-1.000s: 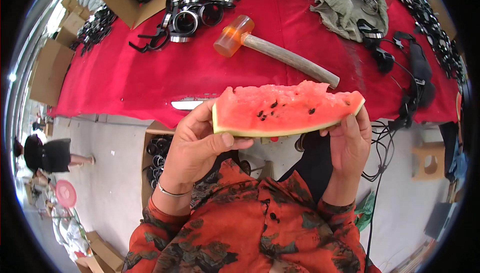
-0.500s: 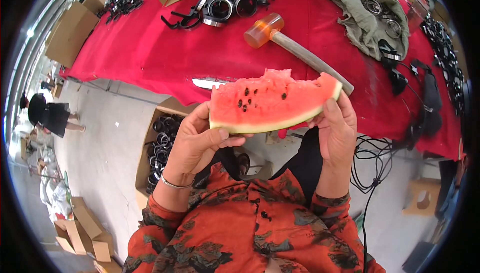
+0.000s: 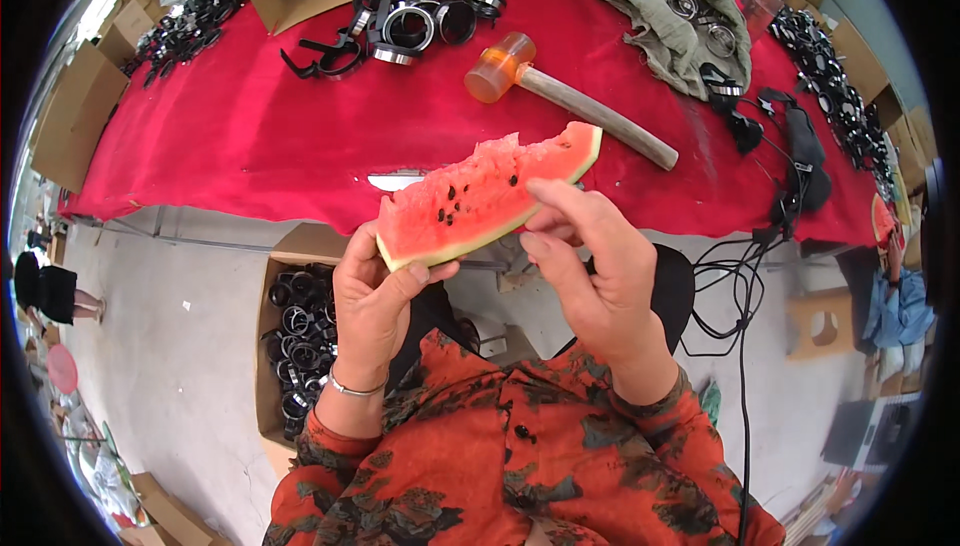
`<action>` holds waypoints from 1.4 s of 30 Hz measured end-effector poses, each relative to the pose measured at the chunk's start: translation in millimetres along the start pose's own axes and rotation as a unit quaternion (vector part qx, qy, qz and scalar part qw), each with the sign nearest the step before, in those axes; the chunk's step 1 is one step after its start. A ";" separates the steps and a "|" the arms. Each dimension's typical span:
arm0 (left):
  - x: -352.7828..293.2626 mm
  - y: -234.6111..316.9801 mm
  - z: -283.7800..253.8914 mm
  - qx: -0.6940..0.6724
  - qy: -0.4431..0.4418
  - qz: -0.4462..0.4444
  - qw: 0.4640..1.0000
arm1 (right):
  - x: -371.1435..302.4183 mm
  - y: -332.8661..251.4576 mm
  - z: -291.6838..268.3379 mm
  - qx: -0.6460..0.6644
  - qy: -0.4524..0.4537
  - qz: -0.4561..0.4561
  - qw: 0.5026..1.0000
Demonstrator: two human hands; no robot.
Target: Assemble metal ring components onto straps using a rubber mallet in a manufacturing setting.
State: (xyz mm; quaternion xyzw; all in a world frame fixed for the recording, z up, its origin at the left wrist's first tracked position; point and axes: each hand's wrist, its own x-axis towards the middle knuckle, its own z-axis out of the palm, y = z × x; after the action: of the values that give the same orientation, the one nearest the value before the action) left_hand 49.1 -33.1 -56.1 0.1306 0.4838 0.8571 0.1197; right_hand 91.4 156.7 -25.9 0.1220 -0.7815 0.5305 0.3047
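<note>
A slice of watermelon (image 3: 470, 191) with a pale green rind, black seeds and a ragged, bitten top edge is held up in front of me, tilted up to the right. My left hand (image 3: 375, 291) grips its lower left end, thumb along the rind and fingers behind. My right hand (image 3: 600, 271) is off the rind, its index finger pointing at the red flesh beside a dark seed; whether the fingertip touches cannot be made out. Thumb and index finger stand apart, with nothing visible between them. Beyond the slice, a mallet (image 3: 505, 66) with an orange head and wooden handle lies on the red cloth.
The red-covered table (image 3: 260, 136) carries black-and-silver ring clamps (image 3: 410, 26) and a grey-green cloth sack (image 3: 640, 16). A carton of rings (image 3: 300, 346) stands on the floor at my left. Black cables (image 3: 735, 296) hang at the right, near a brown stool (image 3: 820, 324). A person (image 3: 50, 291) is far left.
My right hand has let go of the slice's right end and come in over its front. The slice has shifted left and tilted, right end up. The view has turned rightward.
</note>
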 end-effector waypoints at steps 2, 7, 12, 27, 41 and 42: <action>0.7 -1.9 -4.0 0.017 -0.018 0.011 1.000 | 0.9 2.1 2.8 -0.011 0.004 0.007 1.000; 0.7 -8.0 -3.0 0.014 -0.020 0.020 0.999 | 0.2 1.7 -13.7 -0.111 -0.063 -0.048 0.991; 1.7 -13.9 6.2 0.013 -0.010 0.032 0.999 | -12.2 4.3 -37.2 -0.129 -0.057 0.011 0.990; -0.1 -14.6 21.7 0.028 -0.040 0.013 0.999 | -29.6 16.9 -45.5 -0.156 -0.113 -0.034 0.981; -1.8 -14.4 17.7 -0.021 -0.018 -0.011 1.000 | -27.8 0.8 -33.2 -0.144 -0.091 -0.076 0.982; -3.0 -15.4 17.7 -0.022 -0.008 -0.011 1.000 | -21.9 -3.5 -28.9 -0.142 -0.091 -0.076 0.983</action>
State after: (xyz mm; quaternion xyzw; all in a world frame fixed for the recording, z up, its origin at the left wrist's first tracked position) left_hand 59.2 -12.2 -60.8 0.1296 0.4649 0.8653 0.1356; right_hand 120.5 178.5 -29.3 0.1846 -0.8620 0.3759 0.2857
